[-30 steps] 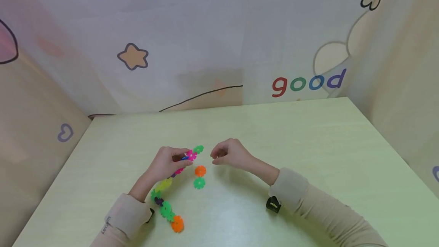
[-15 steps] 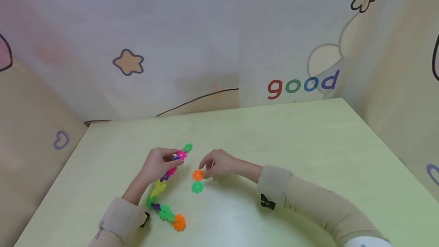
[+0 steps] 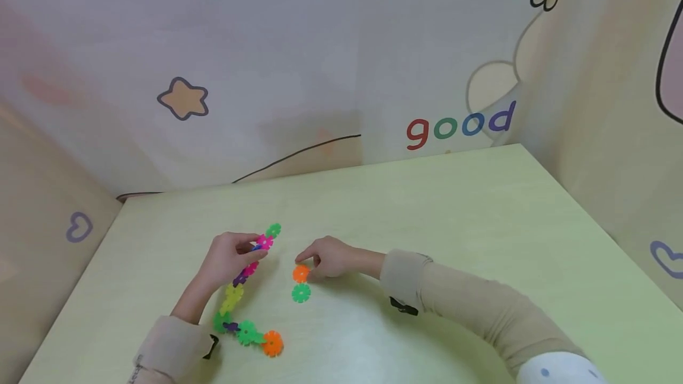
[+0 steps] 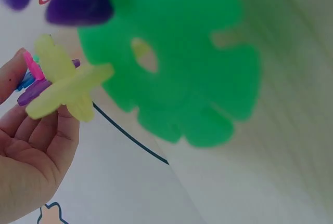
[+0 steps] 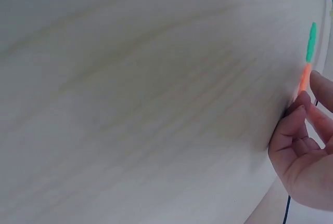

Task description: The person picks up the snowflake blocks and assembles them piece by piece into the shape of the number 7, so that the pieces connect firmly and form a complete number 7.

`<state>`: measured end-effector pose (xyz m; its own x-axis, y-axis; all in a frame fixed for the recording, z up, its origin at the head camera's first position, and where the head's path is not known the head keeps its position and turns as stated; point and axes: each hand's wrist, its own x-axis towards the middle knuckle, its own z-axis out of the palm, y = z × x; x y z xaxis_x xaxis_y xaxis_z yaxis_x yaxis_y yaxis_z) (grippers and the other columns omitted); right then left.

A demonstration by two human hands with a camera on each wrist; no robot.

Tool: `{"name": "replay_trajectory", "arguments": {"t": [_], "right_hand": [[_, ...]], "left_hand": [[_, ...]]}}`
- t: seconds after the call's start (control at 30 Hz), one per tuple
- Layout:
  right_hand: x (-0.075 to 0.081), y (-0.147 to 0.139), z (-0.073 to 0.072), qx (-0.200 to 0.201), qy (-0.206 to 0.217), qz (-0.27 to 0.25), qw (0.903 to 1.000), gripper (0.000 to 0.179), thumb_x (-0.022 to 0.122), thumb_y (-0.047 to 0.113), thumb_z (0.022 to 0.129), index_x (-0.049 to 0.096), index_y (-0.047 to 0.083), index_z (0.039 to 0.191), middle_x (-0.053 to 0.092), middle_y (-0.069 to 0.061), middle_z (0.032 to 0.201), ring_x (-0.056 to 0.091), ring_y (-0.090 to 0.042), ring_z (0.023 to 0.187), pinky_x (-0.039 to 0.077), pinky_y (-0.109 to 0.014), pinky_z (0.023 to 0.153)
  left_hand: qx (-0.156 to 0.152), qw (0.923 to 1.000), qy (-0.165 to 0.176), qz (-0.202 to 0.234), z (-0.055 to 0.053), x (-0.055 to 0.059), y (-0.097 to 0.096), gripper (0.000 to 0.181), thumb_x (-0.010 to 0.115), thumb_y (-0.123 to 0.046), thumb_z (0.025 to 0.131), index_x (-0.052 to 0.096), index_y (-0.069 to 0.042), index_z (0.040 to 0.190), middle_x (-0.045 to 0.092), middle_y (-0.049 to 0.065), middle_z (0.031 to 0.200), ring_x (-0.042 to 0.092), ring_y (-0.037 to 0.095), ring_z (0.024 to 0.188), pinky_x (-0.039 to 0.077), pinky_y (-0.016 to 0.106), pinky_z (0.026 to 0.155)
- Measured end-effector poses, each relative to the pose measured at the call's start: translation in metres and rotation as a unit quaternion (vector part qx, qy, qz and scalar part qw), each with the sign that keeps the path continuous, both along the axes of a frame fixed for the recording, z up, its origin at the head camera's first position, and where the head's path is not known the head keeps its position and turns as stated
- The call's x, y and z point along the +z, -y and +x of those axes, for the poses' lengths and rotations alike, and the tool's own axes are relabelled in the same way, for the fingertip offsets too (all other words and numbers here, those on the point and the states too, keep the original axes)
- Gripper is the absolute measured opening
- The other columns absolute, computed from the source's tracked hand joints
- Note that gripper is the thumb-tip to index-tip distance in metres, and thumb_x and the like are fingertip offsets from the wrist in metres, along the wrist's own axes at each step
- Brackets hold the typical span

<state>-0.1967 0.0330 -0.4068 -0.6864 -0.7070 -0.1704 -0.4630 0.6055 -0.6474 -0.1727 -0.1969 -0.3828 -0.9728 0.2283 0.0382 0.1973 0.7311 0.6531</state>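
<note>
In the head view my left hand (image 3: 228, 255) pinches the upper part of a chain of slotted plastic snowflake discs, near a pink disc (image 3: 265, 242). A green disc (image 3: 274, 230) tops it. The chain runs down through yellow discs (image 3: 232, 296) and a green disc (image 3: 247, 333) to an orange end disc (image 3: 273, 344). To the right, my right hand (image 3: 332, 256) has its index finger and thumb at the edges of another orange disc (image 3: 301, 273), joined to a green disc (image 3: 301, 293) below. In the left wrist view a big blurred green disc (image 4: 182, 78) hides much.
The pale wood table (image 3: 427, 212) reaches back to a printed curtain (image 3: 299, 46) with a star and coloured letters. Black wrist straps (image 3: 404, 306) show under the sleeves.
My right hand has come down and left to the orange disc, its finger and thumb now at the edges. The left hand keeps its grip on the chain. The head view has shifted slightly.
</note>
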Motion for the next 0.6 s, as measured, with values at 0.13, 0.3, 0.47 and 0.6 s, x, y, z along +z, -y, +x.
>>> {"name": "replay_trajectory", "arguments": {"t": [0.13,0.3,0.47,0.6], "right_hand": [[-0.0015,0.0033,-0.0016,-0.005,-0.008,0.022,0.9997,0.037,0.068,0.012,0.081,0.063,0.014,0.117,0.038,0.005,0.055,0.034,-0.008,0.051,0.028,-0.017,0.051],[-0.0030,0.0062,-0.0010,-0.026,-0.009,0.030,0.9992,0.035,0.070,0.013,0.079,0.066,0.016,0.114,0.041,0.006,0.055,0.036,-0.008,0.051,0.029,-0.017,0.051],[-0.0028,0.0065,-0.0001,-0.036,-0.015,0.017,0.9991,0.026,0.073,0.009,0.076,0.070,0.012,0.101,0.047,0.004,0.058,0.041,-0.009,0.057,0.034,-0.018,0.056],[-0.0019,0.0048,-0.0001,-0.039,-0.013,0.001,0.9992,0.015,0.074,0.004,0.072,0.065,0.009,0.083,0.051,0.004,0.067,0.045,-0.010,0.066,0.039,-0.019,0.062]], "left_hand": [[0.005,0.9999,0.010,0.012,0.0010,0.0011,0.0003,0.040,0.069,-0.017,0.081,0.060,0.007,0.113,0.067,0.012,0.089,0.061,0.019,0.075,0.051,0.026,0.062],[-0.003,0.9999,0.002,0.015,0.0024,0.0019,-0.0001,0.040,0.069,-0.015,0.081,0.060,0.008,0.113,0.066,0.014,0.091,0.062,0.021,0.077,0.053,0.028,0.064],[-0.005,0.9997,0.001,0.022,0.0016,0.0016,-0.0004,0.040,0.069,-0.015,0.082,0.060,0.007,0.114,0.067,0.012,0.088,0.062,0.019,0.074,0.052,0.025,0.061],[-0.013,0.9994,0.001,0.033,0.0020,0.0009,-0.0003,0.039,0.068,-0.013,0.082,0.060,0.007,0.114,0.067,0.009,0.082,0.062,0.017,0.070,0.051,0.023,0.059]]}}
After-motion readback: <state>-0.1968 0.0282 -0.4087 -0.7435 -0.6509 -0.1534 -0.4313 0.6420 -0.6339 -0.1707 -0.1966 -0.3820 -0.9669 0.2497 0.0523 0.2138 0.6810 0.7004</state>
